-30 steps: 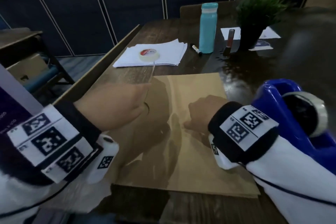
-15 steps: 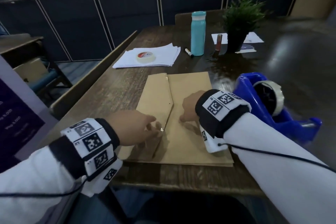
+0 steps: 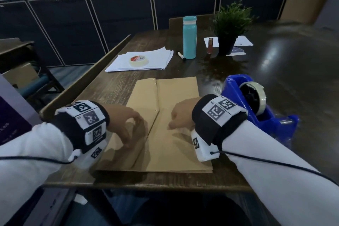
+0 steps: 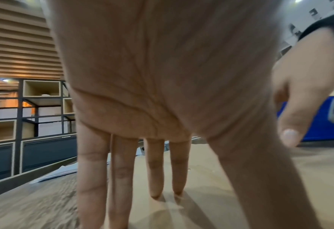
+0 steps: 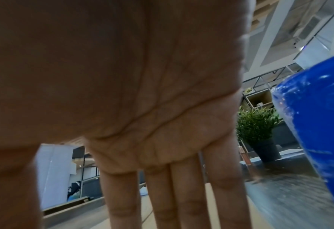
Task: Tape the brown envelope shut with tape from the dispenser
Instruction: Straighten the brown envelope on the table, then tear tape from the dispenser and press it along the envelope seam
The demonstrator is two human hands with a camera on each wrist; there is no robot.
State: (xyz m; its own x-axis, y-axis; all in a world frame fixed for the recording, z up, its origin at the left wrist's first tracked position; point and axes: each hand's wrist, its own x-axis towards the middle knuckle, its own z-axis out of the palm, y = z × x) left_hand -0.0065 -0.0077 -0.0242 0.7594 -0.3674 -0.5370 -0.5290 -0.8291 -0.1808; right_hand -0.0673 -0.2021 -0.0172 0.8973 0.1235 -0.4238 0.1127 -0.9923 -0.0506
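The brown envelope (image 3: 176, 93) lies flat on the dark wooden table (image 3: 117, 86), its flap (image 3: 145, 97) folded over on the left side. My left hand (image 3: 132, 130) rests on the flap's near part, and in the left wrist view its straight fingers (image 4: 156, 170) touch the paper (image 4: 221, 193) with their tips. My right hand (image 3: 176, 121) presses on the envelope body just right of the flap edge, fingers (image 5: 187, 193) straight. The blue tape dispenser (image 3: 238, 93), holding a tape roll (image 3: 260, 99), stands right of my right wrist. Neither hand holds tape.
At the back left, a stack of white papers (image 3: 159, 58) carries a loose tape roll (image 3: 138, 60). Behind the envelope stand a teal bottle (image 3: 189, 36), a marker (image 3: 181, 55) and a potted plant (image 3: 229, 29). The table's near edge (image 3: 146, 181) runs just below the envelope.
The flap went from half raised to lying flat. My left hand slid along it toward me. The right hand stayed on the envelope body, and the view pulled back.
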